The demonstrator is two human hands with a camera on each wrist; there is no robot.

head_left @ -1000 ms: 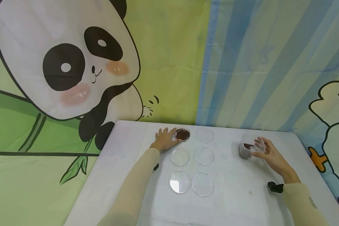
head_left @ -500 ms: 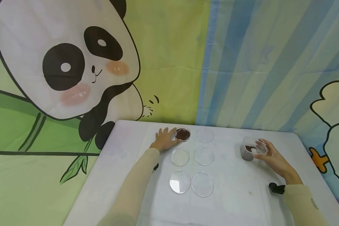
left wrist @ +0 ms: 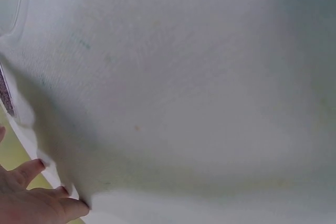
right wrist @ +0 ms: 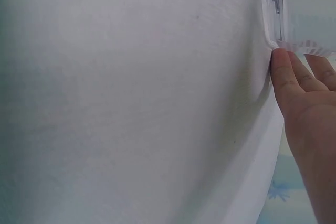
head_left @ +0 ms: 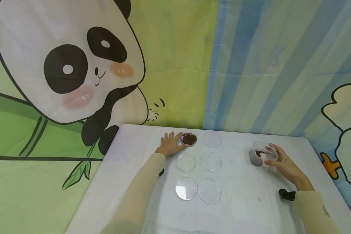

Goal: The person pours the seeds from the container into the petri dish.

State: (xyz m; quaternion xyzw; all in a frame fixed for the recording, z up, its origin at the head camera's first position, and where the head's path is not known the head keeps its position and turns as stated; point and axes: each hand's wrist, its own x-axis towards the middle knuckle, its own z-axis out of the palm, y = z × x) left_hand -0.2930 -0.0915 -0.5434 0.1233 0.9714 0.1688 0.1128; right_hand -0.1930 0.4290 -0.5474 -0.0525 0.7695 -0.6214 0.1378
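Note:
In the head view my left hand (head_left: 171, 145) rests on the white table with fingers spread, its thumb and index finger at the rim of a clear round dish of dark brown grains (head_left: 189, 139). Fingers of that hand (left wrist: 37, 198) also show in the left wrist view, near the edge of the dish (left wrist: 6, 95). To the right, my right hand (head_left: 282, 165) grips a clear plastic box (head_left: 255, 159) by its side, thumb in front and fingers behind. Dark material and something white show inside the box. The right wrist view has fingertips (right wrist: 283, 69) at the box's lower edge.
Several clear round dishes or lids lie in two columns on the table (head_left: 240, 201), among them a far-right one (head_left: 212, 140), a middle-left one (head_left: 186, 162) and a near-right one (head_left: 209, 190). A patterned curtain (head_left: 175, 65) hangs behind the table's back edge.
My right hand and the plastic box have shifted slightly right and nearer to me, mostly in the first half second. The left hand and the dishes stay where they were.

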